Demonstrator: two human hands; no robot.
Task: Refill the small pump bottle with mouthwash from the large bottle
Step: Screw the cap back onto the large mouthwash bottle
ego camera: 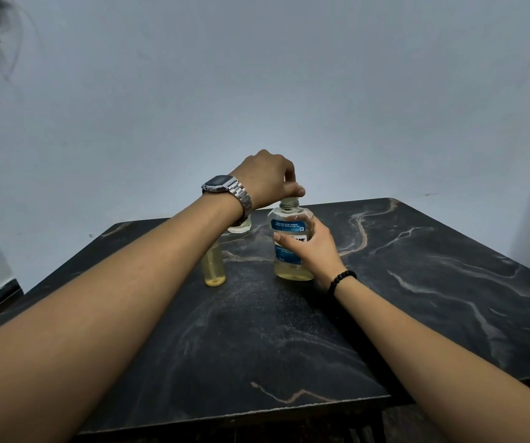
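The large mouthwash bottle point(286, 226), clear with a blue label and pale yellow liquid, stands upright on the dark marble table point(289, 334). My right hand point(316, 251) grips its body from the right side. My left hand point(267, 177), with a metal watch on the wrist, is above the bottle. Its fingers curl round the cap at the bottle's neck, and the cap itself is hidden under them. The small bottle point(215, 270), also holding yellowish liquid, stands to the left of the large one. My left forearm hides its top.
A small clear object point(240, 226) sits on the table behind my left wrist, mostly hidden. A plain wall rises just behind the table's far edge. The table's near edge runs between my forearms.
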